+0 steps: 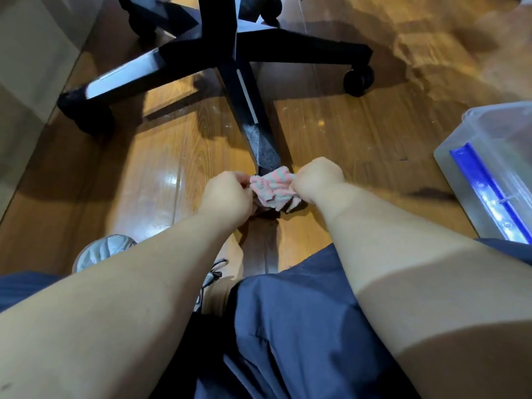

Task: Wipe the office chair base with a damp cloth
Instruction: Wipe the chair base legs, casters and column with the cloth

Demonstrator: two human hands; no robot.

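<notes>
Cloth of pink-and-grey striped terry (273, 191) is bunched at the middle of the view, draped over the near tip of one arm of the black five-armed office chair base (224, 53). The hub of the base lies toward 12 o'clock, and this arm runs from it down toward 6 o'clock, its end dull and dusty. The left hand (227, 197) has its fingers curled in and pinches the cloth's 9 o'clock edge. The right hand (316, 180) is closed in a fist round the 3 o'clock edge. A black caster wheel (358, 80) stands at 2 o'clock on the glossy brown wooden floor (144, 182). A translucent plastic box with a blue bar (489, 168) sits at 3 o'clock, well apart from the cloth. A grey shoe (100, 250) shows at 8 o'clock.
</notes>
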